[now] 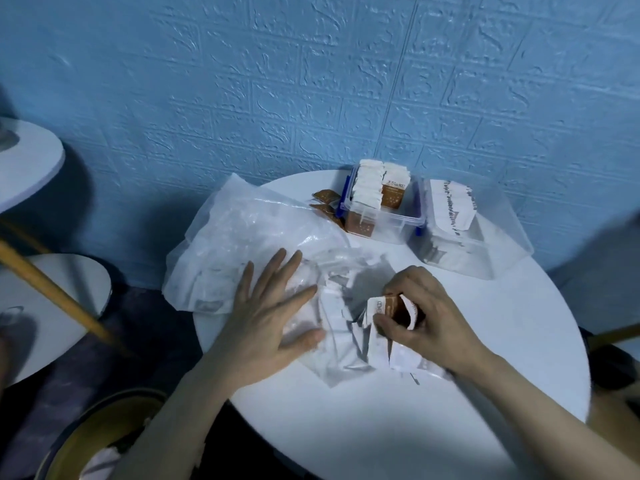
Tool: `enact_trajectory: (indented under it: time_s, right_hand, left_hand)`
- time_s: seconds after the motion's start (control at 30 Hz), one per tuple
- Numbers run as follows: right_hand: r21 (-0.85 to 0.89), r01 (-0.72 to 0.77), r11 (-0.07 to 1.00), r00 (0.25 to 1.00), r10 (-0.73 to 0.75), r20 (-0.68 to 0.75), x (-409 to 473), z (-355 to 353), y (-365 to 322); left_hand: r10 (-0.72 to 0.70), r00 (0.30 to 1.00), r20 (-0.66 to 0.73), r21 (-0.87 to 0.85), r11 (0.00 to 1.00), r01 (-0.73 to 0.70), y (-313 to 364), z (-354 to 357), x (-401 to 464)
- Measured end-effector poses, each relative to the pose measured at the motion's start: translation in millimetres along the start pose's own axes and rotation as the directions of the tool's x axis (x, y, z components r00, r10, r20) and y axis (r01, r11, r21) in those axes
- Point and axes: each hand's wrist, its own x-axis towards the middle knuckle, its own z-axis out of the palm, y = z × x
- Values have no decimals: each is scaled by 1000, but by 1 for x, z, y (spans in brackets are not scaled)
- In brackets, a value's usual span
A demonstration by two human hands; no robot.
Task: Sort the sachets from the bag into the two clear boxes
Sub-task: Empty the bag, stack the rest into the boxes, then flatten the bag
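Head camera view, looking down on a round white tabletop [485, 358] set against a blue textured wall [311, 81]. A crumpled clear plastic bag [242, 233] lies across the left half of the tabletop, with white sachets showing through it. The left hand [266, 317] rests flat on the bag, fingers straight and spread, holding nothing. The right hand [419, 317] sits at the bag's open mouth, its grip closed: thumb and curled fingers pinch a small bunch of brown-and-white sachets [391, 308] (how many cannot be told). At the far side of the tabletop stand two clear boxes, side by side. The left box [398, 223] has blue latches and holds upright rows of white and brown sachets. The right box [485, 251] holds white sachets with dark print. A few brown sachets [325, 202] lie loose on the tabletop just left of the latched box.
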Motion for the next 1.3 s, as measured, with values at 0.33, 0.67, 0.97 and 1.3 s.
enact_trajectory:
  time_s: [0.33, 0.67, 0.97, 1.3]
  right_hand:
    - [-106, -14, 994, 965, 41, 258, -47, -21, 8]
    - [279, -240, 930, 968, 210, 135, -54, -25, 9]
    - [159, -173, 972, 985, 173, 18, -61, -20, 17]
    - [268, -241, 933, 936, 297, -192, -59, -22, 14]
  left_hand:
    - [30, 1000, 5, 72, 997, -30, 26, 10, -20]
    - [141, 984, -113, -60, 987, -148, 67, -2, 27]
    - [160, 987, 25, -103, 982, -156, 73, 24, 34]
    - [-3, 990, -139, -174, 984, -21, 83, -1, 62]
